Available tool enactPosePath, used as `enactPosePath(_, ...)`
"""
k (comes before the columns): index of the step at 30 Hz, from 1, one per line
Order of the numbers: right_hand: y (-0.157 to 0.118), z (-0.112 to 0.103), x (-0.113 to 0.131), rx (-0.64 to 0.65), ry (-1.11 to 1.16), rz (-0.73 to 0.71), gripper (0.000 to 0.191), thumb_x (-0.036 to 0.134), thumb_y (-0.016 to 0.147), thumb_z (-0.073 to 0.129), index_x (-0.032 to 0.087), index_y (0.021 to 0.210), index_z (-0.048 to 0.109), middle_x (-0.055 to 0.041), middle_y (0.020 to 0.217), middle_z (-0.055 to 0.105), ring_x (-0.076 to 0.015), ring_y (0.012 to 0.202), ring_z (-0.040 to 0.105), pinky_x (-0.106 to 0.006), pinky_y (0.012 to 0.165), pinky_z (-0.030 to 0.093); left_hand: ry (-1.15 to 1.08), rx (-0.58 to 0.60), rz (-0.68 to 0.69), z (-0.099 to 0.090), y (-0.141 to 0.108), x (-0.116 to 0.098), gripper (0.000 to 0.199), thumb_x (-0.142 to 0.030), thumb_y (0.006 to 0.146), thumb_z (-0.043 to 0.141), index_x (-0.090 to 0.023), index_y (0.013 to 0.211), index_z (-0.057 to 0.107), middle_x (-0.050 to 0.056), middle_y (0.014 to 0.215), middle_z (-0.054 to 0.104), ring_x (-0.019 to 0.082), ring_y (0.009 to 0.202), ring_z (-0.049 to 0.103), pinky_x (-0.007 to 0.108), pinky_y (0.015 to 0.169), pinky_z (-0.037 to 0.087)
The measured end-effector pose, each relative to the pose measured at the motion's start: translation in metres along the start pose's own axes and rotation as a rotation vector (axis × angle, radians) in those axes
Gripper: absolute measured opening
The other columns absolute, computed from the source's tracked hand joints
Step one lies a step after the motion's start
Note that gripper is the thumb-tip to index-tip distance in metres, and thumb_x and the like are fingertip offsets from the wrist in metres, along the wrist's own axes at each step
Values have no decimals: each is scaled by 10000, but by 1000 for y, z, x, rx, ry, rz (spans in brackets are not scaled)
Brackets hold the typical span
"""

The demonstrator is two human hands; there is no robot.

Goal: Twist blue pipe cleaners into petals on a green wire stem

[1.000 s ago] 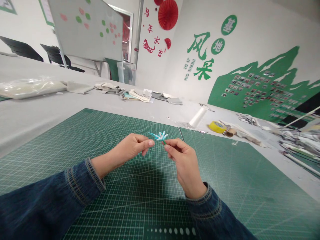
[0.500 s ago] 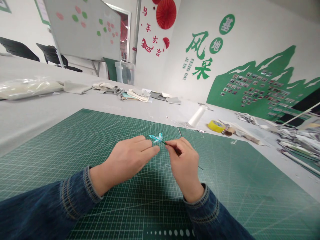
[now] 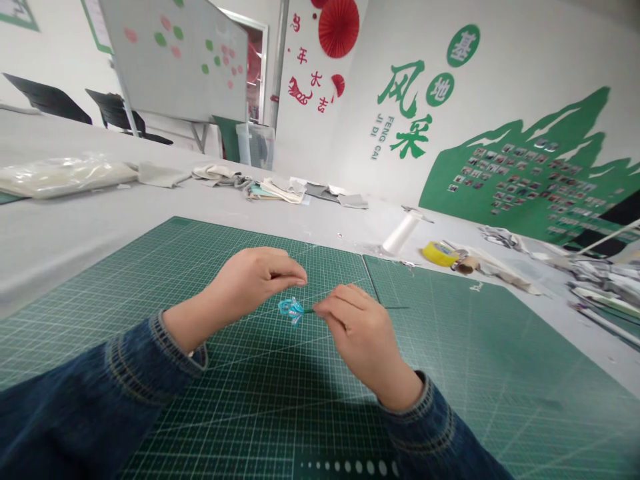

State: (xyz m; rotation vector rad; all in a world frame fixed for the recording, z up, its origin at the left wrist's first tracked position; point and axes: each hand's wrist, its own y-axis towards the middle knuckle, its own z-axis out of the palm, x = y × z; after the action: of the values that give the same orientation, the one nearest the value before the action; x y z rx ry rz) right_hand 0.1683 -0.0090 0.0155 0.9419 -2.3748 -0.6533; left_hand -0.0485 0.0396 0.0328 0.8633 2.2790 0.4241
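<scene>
A small light-blue craft flower with whitish flecks on its petals is held above the green cutting mat. Its thin, dark green stem runs into the pinched fingers of my right hand, and its far end sticks out to the right behind that hand. My left hand hovers just above and left of the petals, apart from them. Its thumb and fingertips are drawn together; whether anything tiny is between them I cannot make out.
A second mat adjoins on the right. Behind the mats lie a white roll, yellow tape, a cardboard tube and fabric scraps. A plastic-wrapped bundle lies at the left; more cloth is piled at the right.
My left hand has come off the petals and risen up and left. The flower, in my right hand, has moved lower and left, its blossom now pointing left with the stem nearly level.
</scene>
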Motion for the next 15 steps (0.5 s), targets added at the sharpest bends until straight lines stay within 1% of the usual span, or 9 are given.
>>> enactPosePath(2,2,-2,2,-4,161,46,164,119,917,566,186,869,709,-25,829,656,-159,802,571,-315,746,463,-205,72,-123,0,3,5,132,-320,861,654,-251,817,758,-18,819,718,139,796,633,253,735,463)
enactPosePath(4,4,-4,4,-10,313,130,147,103,873,624,208,849,723,-5,801,650,-143,769,581,-297,707,460,-388,120,-221,3,4,8,133,-339,831,676,-235,805,755,-5,851,735,156,844,650,269,784,476)
enactPosePath(7,6,-5,3,-33,507,308,134,98,793,701,227,774,731,16,739,625,-136,704,565,-287,640,427,-579,150,-329,9,3,9,144,-336,804,682,-205,806,743,20,835,732,167,814,647,289,757,487)
enactPosePath(9,6,-5,1,-60,640,429,106,126,761,726,230,744,726,20,724,616,-139,696,549,-289,632,408,-670,141,-359,12,2,7,131,-307,798,671,-191,807,729,23,806,718,159,757,632,294,715,488)
enactPosePath(11,6,-4,-1,-84,794,535,78,154,746,732,230,736,716,25,706,603,-133,671,520,-284,617,388,-726,133,-361,15,2,4,104,-268,797,652,-183,788,710,13,772,701,149,722,617,300,702,486)
enactPosePath(15,6,0,-1,-133,1080,686,60,199,722,739,210,716,680,42,602,531,-112,576,429,-258,538,311,-726,163,-333,19,0,-1,76,-238,794,647,-180,765,686,4,776,693,156,759,621,332,754,487)
